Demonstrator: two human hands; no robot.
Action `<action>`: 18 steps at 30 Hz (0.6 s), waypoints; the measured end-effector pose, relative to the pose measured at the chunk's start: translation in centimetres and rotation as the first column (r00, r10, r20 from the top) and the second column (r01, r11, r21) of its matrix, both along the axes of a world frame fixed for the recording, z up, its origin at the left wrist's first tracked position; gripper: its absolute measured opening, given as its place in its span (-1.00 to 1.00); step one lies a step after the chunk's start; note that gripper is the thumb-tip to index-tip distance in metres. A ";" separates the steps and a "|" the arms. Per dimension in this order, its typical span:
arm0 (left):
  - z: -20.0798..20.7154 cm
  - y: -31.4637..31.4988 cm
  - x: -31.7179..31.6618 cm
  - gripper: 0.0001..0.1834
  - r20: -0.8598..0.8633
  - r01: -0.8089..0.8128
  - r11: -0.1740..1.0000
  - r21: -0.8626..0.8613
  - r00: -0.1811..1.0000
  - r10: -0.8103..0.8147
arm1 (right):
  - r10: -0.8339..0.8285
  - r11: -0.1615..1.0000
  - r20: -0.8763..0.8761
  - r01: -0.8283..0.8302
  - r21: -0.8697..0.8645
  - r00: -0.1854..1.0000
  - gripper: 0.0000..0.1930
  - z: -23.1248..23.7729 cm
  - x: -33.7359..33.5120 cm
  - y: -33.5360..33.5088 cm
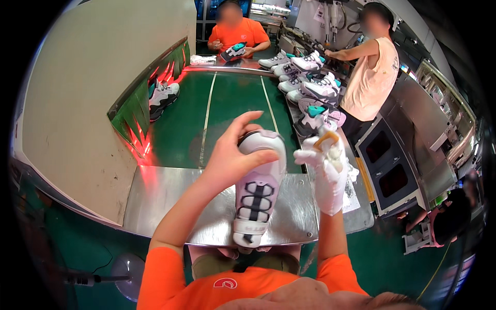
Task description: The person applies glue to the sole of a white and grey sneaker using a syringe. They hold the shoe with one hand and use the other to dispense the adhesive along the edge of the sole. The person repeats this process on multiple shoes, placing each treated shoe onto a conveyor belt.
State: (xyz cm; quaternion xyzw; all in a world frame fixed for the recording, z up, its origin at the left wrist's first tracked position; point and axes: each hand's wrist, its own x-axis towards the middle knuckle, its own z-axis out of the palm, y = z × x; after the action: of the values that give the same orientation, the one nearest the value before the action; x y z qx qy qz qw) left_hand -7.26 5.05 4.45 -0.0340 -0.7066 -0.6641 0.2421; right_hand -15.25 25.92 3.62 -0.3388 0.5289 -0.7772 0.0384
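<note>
A white and pale-lilac sneaker (262, 178) is in my bare left hand (227, 157), toe end away from me. The thumb lies over its toe and the fingers wrap round the far left side. Black lacing bands run down its middle, and a light strap crosses near the end closest to me. To the right, clear of the shoe, my right hand (330, 175) wears a white glove. Its curled fingers grip a small amber-coloured piece (328, 138), whose kind I cannot make out.
A steel ledge (155, 206) lies under my arms, with a green conveyor belt (191, 113) beyond. One sneaker (164, 98) sits by the red-lit flap opening (137, 113) at left. Several sneakers (315, 90) crowd the right shelf. Two people work at the far end and right.
</note>
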 end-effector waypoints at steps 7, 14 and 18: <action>0.2 4.8 -1.9 0.00 -0.107 -0.086 0.947 -0.308 0.993 0.056 | -0.147 0.988 0.057 0.149 -0.040 0.988 -0.45 4.7 0.6 0.8; -0.2 8.6 -3.1 0.18 -0.263 -0.144 0.907 -0.395 0.964 0.039 | -0.132 0.990 0.071 0.127 0.068 0.989 -0.41 6.4 0.3 -0.5; -0.5 9.3 -3.1 0.33 -0.263 -0.153 0.900 -0.407 0.964 0.045 | -0.206 0.963 -0.087 0.218 0.160 0.975 -0.44 7.5 0.8 0.2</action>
State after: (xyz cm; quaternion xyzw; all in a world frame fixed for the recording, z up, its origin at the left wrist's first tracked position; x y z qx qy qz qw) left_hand -10.40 14.36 3.92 -0.1319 -0.7990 -0.4720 0.3485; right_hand -14.48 26.17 11.14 -0.3024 0.6271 -0.7171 -0.0347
